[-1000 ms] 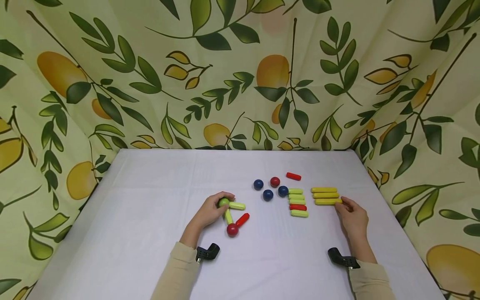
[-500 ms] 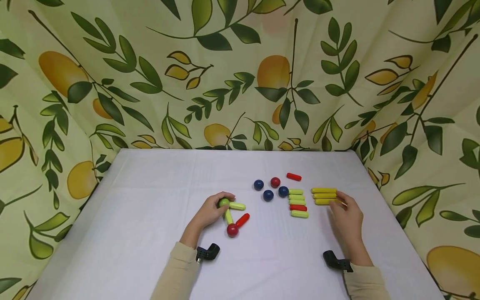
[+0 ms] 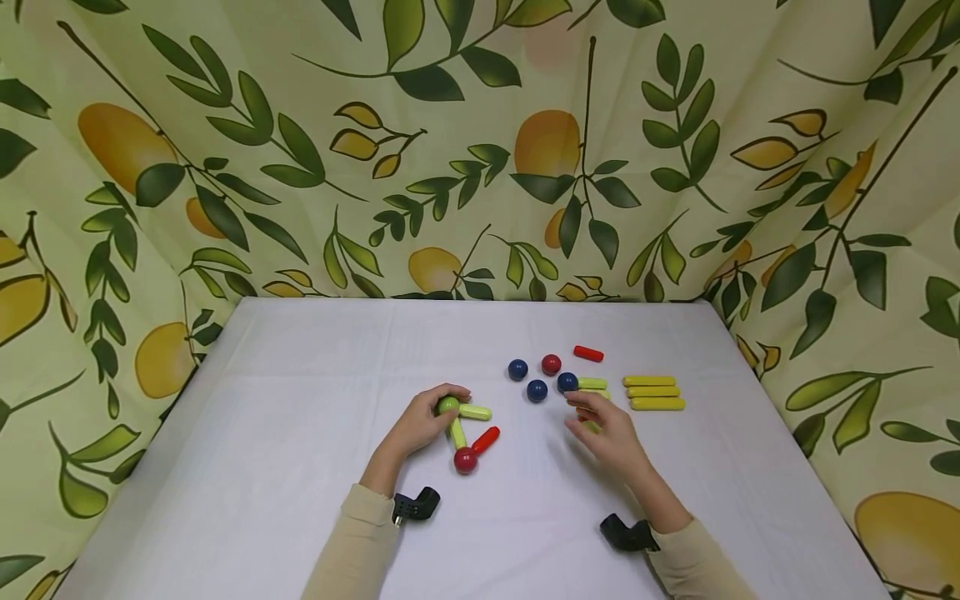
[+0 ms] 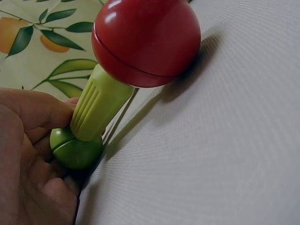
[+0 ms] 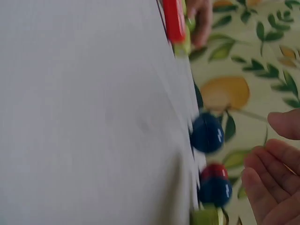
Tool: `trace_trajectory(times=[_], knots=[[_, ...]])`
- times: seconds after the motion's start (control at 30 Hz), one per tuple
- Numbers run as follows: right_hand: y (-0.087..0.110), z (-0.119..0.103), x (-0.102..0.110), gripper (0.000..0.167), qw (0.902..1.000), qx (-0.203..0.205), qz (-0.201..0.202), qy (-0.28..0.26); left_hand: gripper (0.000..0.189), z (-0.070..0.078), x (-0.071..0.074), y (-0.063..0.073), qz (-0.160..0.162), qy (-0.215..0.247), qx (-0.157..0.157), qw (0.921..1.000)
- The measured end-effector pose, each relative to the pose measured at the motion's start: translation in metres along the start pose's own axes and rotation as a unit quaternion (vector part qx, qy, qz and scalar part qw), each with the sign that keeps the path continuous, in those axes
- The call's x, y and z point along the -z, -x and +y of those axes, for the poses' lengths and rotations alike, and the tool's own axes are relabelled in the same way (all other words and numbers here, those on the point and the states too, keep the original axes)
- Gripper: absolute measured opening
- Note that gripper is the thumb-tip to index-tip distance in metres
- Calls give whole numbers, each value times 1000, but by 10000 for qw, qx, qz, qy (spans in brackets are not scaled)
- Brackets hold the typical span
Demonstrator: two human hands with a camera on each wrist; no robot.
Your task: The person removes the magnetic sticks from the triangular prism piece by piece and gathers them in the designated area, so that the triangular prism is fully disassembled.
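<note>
My left hand (image 3: 414, 422) grips the green ball (image 3: 447, 405) of a small ball-and-rod assembly lying on the table. A lime rod (image 4: 98, 103) links that ball to a red ball (image 3: 465, 460), and a red rod (image 3: 487, 439) sticks out from the red one. Another lime rod (image 3: 476, 412) points right from the green ball. Over a row of short loose rods hovers my right hand (image 3: 611, 433), its fingers apart and holding nothing. It hides most of the row; a lime rod (image 3: 593, 383) shows at the far end. In the right wrist view the fingers (image 5: 262, 187) are loosely spread.
Three blue balls, one being the nearest blue ball (image 3: 537, 391), and a loose red ball (image 3: 551, 364) lie behind the right hand. A single red rod (image 3: 588, 354) lies farther back. Three long yellow rods (image 3: 657, 404) lie side by side at the right of the white tablecloth (image 3: 322, 358).
My right hand has left the yellow rods, now lined up more evenly at their right ends, and moved left over the short rods. My left hand and the assembly have stayed put.
</note>
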State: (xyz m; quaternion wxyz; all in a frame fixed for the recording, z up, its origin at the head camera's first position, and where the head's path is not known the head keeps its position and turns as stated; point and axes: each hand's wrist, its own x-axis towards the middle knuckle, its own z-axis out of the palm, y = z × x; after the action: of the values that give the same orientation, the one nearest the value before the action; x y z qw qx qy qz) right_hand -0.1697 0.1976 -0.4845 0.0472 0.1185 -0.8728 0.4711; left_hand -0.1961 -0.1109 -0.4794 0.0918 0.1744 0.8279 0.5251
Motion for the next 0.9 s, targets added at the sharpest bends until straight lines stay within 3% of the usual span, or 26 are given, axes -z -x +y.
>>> trace_trajectory(times=[0.23, 0.43, 0.53, 0.73, 0.9], knots=[[-7, -17, -37, 37, 9915, 127, -1244, -347, 30, 0, 0, 0, -45, -3, 9, 10000], [-16, -25, -62, 36, 9809, 281, -1893, -347, 30, 1, 0, 1, -21, -2, 37, 10000], [-20, -23, -71, 36, 9786, 367, -2001, -309, 31, -5, -2, -2, -36, -18, 34, 10000], [-25, -11, -83, 30, 9797, 784, -1846, -38, 32, -37, -9, -13, 130, 19, 7, 9999], [-27, -7, -85, 25, 9798, 982, -1738, -99, 31, -40, -8, -13, 183, 66, -51, 9998]])
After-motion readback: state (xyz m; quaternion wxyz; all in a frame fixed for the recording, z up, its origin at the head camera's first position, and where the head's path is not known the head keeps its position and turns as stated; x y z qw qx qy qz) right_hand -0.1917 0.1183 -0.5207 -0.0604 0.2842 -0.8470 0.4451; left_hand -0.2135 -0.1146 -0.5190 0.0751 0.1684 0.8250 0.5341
